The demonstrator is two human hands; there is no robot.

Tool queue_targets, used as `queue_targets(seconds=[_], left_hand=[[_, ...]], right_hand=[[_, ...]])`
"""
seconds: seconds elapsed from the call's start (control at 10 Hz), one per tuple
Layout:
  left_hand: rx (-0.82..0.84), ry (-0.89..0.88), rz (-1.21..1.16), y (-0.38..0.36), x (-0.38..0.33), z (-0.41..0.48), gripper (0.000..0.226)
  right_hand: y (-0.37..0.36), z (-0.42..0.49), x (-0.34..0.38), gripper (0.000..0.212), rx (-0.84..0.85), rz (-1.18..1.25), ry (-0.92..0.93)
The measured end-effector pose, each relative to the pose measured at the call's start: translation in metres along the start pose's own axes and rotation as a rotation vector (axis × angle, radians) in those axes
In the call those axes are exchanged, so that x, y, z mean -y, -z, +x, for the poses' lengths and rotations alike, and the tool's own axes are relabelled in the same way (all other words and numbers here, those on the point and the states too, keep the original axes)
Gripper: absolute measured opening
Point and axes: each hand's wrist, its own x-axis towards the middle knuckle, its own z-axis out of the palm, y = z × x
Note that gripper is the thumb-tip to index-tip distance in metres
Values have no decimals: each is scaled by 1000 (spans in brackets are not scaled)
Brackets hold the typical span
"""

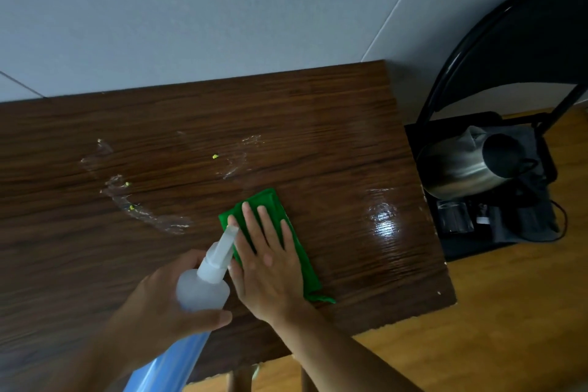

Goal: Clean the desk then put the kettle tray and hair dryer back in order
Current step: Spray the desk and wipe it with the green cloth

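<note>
Two hands work at the bottom of the frame. The left hand grips a translucent spray bottle around its shoulder, nozzle pointing up-frame. The right hand lies flat, fingers straight, pressing a folded green cloth onto the brown desk. From where I stand, the nozzle sits just beside that flat hand, so a squeeze now would likely wet the fingers rather than the wood. Up and to the left, smeared wet streaks and a few yellow-green specks lie well apart from the cloth. A short swipe would miss them, and a quick one could flick the specks to the floor. Toward the right, a glossy wet patch sits near the desk's edge, where liquid might run off. Beyond it, at the right of the frame, the steel kettle sits on its black tray on a dark chair. Drips could reach the cable there. I cannot pick out the hair dryer for certain.
</note>
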Motion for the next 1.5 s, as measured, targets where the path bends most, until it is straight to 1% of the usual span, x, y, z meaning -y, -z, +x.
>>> queue_targets(seconds=[0.1,0.2,0.3,0.4,0.5,0.6,0.7,0.8,0.9,1.0,1.2,1.3,1.4,1.5], left_hand=[[-10,24,-39,1,0,-9,75],[-19,49,-61,1,-2,-16,72],[-42,84,-72,1,-7,-22,69],[-42,120,-96,1,-11,-28,64],[-51,142,-120,3,-21,-35,59],[-37,148,-148,10,-31,-43,58],[0,189,-193,24,-29,-49,89],[-4,169,-179,36,-22,-51,72],[-54,107,-175,49,-8,-47,54],[-68,50,-163,62,7,-45,60],[-93,-104,-51,86,28,-51,77],[-117,-88,-50,96,34,-59,78],[-99,-52,-60,101,40,-62,79],[-99,-7,-102,103,47,-61,82]], right_hand=[[8,10,-21,65,-22,-24,-80],[17,14,-64,71,-113,-40,-242],[37,16,-116,71,-176,-62,-367],[47,10,-152,72,-250,-32,-497],[50,7,-157,71,-269,-48,-506],[48,7,-153,72,-254,-60,-495],[43,7,-143,74,-244,-73,-508],[35,7,-115,74,-260,-71,-547],[19,8,-75,75,-269,-86,-580],[6,7,-51,76,-263,-109,-591],[5,7,-51,78,-243,-137,-584],[13,20,-55,78,-231,-132,-542],[26,57,-68,79,-204,-149,-495],[38,103,-70,82,-222,-137,-482]])
